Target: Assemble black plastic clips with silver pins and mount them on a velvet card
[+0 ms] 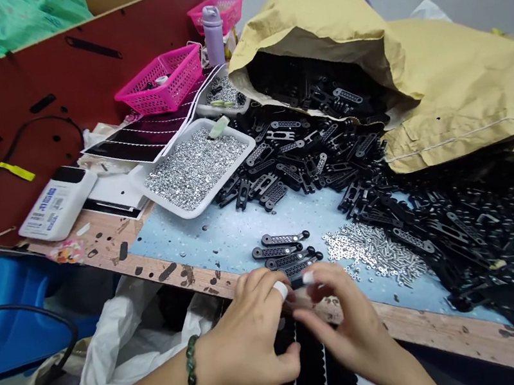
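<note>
A big tan paper bag (460, 89) sits at one o'clock from the hands and spills a heap of black metal bars (310, 158) over a pale blue mat (187, 242). If that heap slides, it could run into the loose silver screws (374, 252) and mix with them. Four black bars (283, 253) lie at twelve o'clock from the hands, long sides running from nine to three, round ends toward three. The left hand (245, 337) and right hand (351, 327) are curled, fingertips close together, but what they grip is hidden. A small piece could slip from those fingers and drop off the table edge (193, 281).
</note>
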A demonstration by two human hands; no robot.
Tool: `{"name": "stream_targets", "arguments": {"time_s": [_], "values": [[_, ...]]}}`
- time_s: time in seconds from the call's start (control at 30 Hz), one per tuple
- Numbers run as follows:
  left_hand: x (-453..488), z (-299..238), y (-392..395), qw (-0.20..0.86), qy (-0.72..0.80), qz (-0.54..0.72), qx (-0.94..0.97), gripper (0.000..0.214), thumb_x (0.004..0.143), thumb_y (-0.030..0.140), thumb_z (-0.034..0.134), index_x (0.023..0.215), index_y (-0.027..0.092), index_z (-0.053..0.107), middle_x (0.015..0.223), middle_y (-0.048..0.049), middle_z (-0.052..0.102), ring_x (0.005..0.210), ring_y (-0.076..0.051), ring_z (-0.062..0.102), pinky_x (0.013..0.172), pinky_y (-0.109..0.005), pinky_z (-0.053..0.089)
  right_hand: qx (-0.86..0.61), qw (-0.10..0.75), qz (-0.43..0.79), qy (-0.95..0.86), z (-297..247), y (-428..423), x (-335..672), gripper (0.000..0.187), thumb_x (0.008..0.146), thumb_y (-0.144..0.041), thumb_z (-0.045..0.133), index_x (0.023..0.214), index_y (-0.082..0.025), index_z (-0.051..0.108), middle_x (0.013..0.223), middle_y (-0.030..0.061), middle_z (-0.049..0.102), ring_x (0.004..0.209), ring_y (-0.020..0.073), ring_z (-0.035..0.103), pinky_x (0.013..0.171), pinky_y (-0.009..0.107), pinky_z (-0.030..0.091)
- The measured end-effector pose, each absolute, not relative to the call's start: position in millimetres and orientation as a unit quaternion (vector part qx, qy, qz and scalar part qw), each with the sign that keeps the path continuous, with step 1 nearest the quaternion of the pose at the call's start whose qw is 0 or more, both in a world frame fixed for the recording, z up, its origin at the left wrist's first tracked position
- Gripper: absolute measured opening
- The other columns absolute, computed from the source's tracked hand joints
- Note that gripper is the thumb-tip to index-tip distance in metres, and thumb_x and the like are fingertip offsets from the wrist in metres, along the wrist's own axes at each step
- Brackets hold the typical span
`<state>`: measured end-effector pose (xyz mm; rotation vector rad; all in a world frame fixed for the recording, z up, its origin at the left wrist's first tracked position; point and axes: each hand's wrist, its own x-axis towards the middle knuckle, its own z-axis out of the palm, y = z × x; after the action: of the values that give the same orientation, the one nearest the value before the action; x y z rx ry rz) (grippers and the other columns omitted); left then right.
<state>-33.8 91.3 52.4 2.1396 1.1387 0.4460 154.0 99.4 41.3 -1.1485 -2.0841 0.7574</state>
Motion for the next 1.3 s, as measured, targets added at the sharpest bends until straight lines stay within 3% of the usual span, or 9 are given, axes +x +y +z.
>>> {"name": "stream_targets", "arguments": {"time_s": [0.1,0.23,0.37,0.53,0.9,1.0,1.1,1.2,1.3], "values": [[-30.0,61.7,94.7,0.431,0.411,0.166,0.786,0.045,0.060,0.016,0.061,0.102,0.021,0.047,0.109,-0.0064,0.049,0.108,-0.026,0.046,0.098,-0.040,0.040,-0.278,0.314,0.334,-0.844,56.2,92.0,142.6,0.028,0.089,-0.007,0.047,0.113,-0.023,0.049,0.089,0.0044,0.060,0.079,0.0176,0.056,0.072,0.033,0.050],[-37.2,64.0,93.6,0.500,0.453,0.219,0.705,0.069,0.062,0.020,0.068,0.122,0.022,0.035,0.128,-0.0099,0.041,0.121,-0.026,0.043,0.100,-0.038,0.040,-0.313,0.333,0.395,-0.797,58.9,92.2,146.8,0.016,0.090,-0.009,0.048,0.098,-0.020,0.055,0.080,0.0035,0.058,0.073,0.0161,0.055,0.066,0.030,0.048],[-50.3,52.0,88.8,0.361,0.488,0.253,0.754,0.061,0.078,0.022,0.061,0.133,0.022,0.035,0.140,-0.0109,0.038,0.130,-0.028,0.033,0.106,-0.044,0.029,-0.451,0.337,0.469,-0.680,47.8,112.6,165.4,0.008,0.091,-0.022,0.053,0.090,-0.021,0.061,0.082,0.0028,0.057,0.067,0.0140,0.058,0.057,0.026,0.048],[-49.9,29.8,82.6,0.188,0.440,0.156,0.864,0.052,0.089,0.033,0.053,0.138,0.018,0.040,0.138,-0.0087,0.050,0.124,-0.030,0.040,0.103,-0.050,0.018,-0.530,0.271,0.498,-0.631,28.2,140.9,169.4,0.013,0.087,-0.028,0.056,0.081,-0.020,0.064,0.077,0.0009,0.057,0.059,0.0125,0.057,0.054,0.026,0.047],[-46.6,26.0,87.7,0.179,0.423,0.139,0.877,0.051,0.091,0.028,0.049,0.139,0.016,0.039,0.138,-0.0078,0.050,0.125,-0.028,0.040,0.105,-0.047,0.013,-0.572,0.183,0.371,-0.709,20.8,147.7,162.7,0.004,0.082,-0.020,0.053,0.080,-0.021,0.056,0.068,-0.0013,0.058,0.058,0.0144,0.056,0.055,0.025,0.041],[-46.6,32.1,92.3,0.259,0.441,0.160,0.844,0.052,0.089,0.032,0.053,0.138,0.019,0.042,0.135,-0.0099,0.051,0.125,-0.031,0.039,0.106,-0.053,0.015,-0.609,0.142,0.292,-0.724,21.8,148.3,163.6,0.013,0.080,-0.023,0.058,0.086,-0.022,0.047,0.061,-0.0046,0.054,0.051,0.0145,0.051,0.049,0.024,0.036],[-49.3,44.4,100.4,0.472,0.430,0.230,0.734,0.049,0.091,0.044,0.049,0.136,0.025,0.045,0.142,-0.0087,0.042,0.133,-0.030,0.030,0.109,-0.050,0.020,-0.620,0.156,0.190,-0.745,24.6,145.0,167.0,0.026,0.077,-0.033,0.065,0.092,-0.022,0.046,0.076,0.0004,0.056,0.057,0.0168,0.053,0.046,0.025,0.036],[-50.2,54.1,107.9,0.745,0.312,0.329,0.489,0.062,0.094,0.062,0.019,0.141,0.026,0.040,0.149,-0.0061,0.033,0.139,-0.027,0.022,0.109,-0.047,0.022,-0.557,0.288,0.191,-0.756,32.5,135.1,164.8,0.021,0.084,-0.027,0.059,0.101,-0.022,0.047,0.089,0.0037,0.053,0.068,0.0168,0.056,0.054,0.027,0.046],[-46.8,58.0,111.1,0.865,0.183,0.376,0.277,0.083,0.088,0.070,0.002,0.141,0.019,0.040,0.148,-0.0074,0.035,0.142,-0.026,0.014,0.112,-0.046,0.014,-0.475,0.427,0.229,-0.735,46.0,121.4,154.0,0.014,0.089,-0.014,0.052,0.101,-0.022,0.049,0.089,0.0034,0.053,0.077,0.0161,0.056,0.065,0.029,0.051]]}}
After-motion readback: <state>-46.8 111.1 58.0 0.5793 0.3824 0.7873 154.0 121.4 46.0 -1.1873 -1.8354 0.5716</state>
